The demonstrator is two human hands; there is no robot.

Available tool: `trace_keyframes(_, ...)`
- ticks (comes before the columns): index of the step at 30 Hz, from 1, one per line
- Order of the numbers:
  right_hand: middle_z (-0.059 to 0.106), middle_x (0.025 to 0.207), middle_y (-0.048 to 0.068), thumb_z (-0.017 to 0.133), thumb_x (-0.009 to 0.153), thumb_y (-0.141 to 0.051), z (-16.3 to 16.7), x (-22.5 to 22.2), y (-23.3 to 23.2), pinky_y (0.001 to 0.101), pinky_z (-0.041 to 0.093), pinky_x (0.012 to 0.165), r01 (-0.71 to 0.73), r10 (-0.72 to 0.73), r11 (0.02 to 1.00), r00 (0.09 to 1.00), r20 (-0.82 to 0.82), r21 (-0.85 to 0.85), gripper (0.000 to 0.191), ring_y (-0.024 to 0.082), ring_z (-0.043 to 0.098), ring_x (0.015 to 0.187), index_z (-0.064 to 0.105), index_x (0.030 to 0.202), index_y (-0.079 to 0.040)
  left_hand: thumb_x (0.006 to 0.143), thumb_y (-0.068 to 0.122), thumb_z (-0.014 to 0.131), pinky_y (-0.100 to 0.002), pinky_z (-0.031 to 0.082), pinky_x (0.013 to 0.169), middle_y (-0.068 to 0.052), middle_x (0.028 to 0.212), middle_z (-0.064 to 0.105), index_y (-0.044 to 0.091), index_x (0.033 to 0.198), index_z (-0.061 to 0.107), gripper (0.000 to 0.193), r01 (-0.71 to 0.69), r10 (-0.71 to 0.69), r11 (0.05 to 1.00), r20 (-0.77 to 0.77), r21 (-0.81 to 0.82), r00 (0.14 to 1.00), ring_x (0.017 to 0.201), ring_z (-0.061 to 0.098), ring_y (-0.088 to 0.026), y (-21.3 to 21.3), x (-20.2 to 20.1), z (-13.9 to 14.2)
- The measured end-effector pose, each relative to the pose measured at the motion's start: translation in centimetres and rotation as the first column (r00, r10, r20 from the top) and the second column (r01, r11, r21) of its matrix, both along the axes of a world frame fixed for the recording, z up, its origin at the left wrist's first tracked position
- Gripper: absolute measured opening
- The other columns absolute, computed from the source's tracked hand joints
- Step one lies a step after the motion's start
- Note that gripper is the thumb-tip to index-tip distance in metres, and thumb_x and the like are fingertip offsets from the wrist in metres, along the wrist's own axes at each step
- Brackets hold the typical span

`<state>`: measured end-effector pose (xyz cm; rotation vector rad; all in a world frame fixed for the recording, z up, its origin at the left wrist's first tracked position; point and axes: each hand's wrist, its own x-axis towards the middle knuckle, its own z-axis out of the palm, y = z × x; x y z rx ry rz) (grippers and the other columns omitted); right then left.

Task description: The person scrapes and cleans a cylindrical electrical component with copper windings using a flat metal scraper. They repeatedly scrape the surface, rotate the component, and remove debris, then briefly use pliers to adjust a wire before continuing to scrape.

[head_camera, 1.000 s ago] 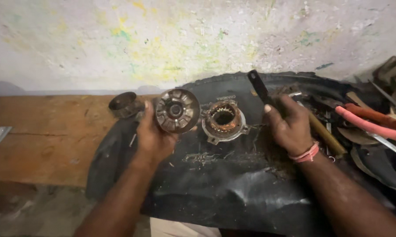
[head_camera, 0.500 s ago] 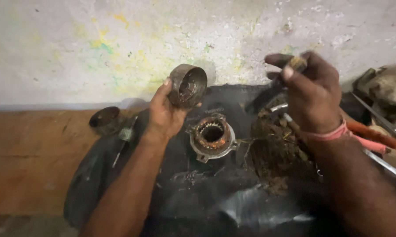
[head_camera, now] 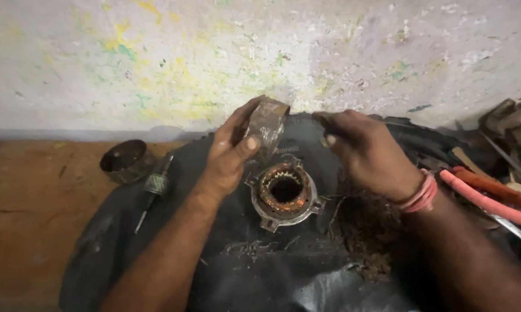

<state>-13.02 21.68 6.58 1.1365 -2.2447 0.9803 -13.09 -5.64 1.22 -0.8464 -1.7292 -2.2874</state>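
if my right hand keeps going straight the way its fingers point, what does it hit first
Probably the rusty round metal cap gripped in the left hand. The right hand points left toward it across a small gap, though depth is unclear.

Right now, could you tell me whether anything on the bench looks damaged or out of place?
Yes: a tangle of loose brownish wire lies strewn on the black rubber sheet beside the round rusty metal stator, whose centre is an empty hole.
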Motion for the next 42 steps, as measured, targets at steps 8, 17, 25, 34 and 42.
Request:
trace_keyframes(8, 0.069, 0.08, 0.013, 0.073, 0.093, -0.01, -1.1, 1.1, -2.8, 0.0409, 0.055, 0.056, 0.212, -0.222, 0.971, 0.971, -0.088, -0.109, 0.016, 0.031, 0.07, 0.065, 0.063, 0.104, -0.004, 0.088, 0.044, 0.075, -0.044, 0.052, 0.111, -0.021, 0.141, 0.059, -0.001, 0.154, 0.041, 0.087, 0.03, -0.03, 1.0, 0.072, -0.003, 0.997, 0.129, 0.06, -0.03, 2.8, 0.3, 0.7)
trace_keyframes(17, 0.067, 0.077, 0.018, 0.072, 0.094, -0.011, -1.8, -0.4, -3.2, 0.0489, 0.048, 0.057, 0.44, -0.454, 0.891, 0.861, -0.229, -0.111, 0.015, 0.041, 0.064, 0.067, 0.059, 0.089, -0.004, 0.094, 0.046, 0.068, -0.042, 0.051, 0.117, -0.017, 0.14, 0.064, 0.002, 0.154, 0.048, 0.077, -0.035, 0.017, 0.99, -0.134, -0.134, 0.991, 0.133, 0.061, -0.028, 5.5, -2.0, 1.2)
trace_keyframes(25, 0.07, 0.074, 0.018, 0.08, 0.086, -0.016, -1.6, -0.9, -3.1, 0.0433, 0.05, 0.056, 0.323, -0.252, 0.945, 0.807, 0.535, -0.042, 0.016, 0.038, 0.065, 0.064, 0.069, 0.084, -0.005, 0.092, 0.049, 0.069, -0.042, 0.055, 0.108, -0.02, 0.14, 0.059, 0.005, 0.156, 0.043, 0.082, 0.009, -0.016, 0.994, -0.055, -0.109, 0.998, 0.124, 0.061, -0.029, 4.9, -1.7, 0.8)
trace_keyframes(34, 0.075, 0.081, 0.012, 0.075, 0.083, -0.011, -2.3, -0.7, -3.4, 0.0392, 0.059, 0.064, 0.009, 0.091, 0.978, 0.884, 0.459, -0.211, 0.014, 0.028, 0.072, 0.071, 0.067, 0.094, -0.006, 0.091, 0.044, 0.068, -0.043, 0.054, 0.102, -0.02, 0.138, 0.06, 0.004, 0.159, 0.04, 0.083, 0.066, -0.065, 0.996, 0.008, -0.061, 0.998, 0.118, 0.06, -0.031, 4.7, -0.9, 1.2)
trace_keyframes(42, 0.072, 0.082, 0.015, 0.075, 0.09, -0.009, -2.6, 0.4, -3.8, 0.0407, 0.055, 0.066, 0.302, -0.307, 0.943, 0.952, -0.01, -0.137, 0.01, 0.03, 0.069, 0.074, 0.068, 0.094, -0.002, 0.094, 0.042, 0.065, -0.042, 0.054, 0.112, -0.019, 0.14, 0.06, 0.002, 0.158, 0.041, 0.079, 0.013, -0.02, 0.996, -0.086, -0.083, 0.996, 0.129, 0.061, -0.029, 4.8, -0.6, 1.2)
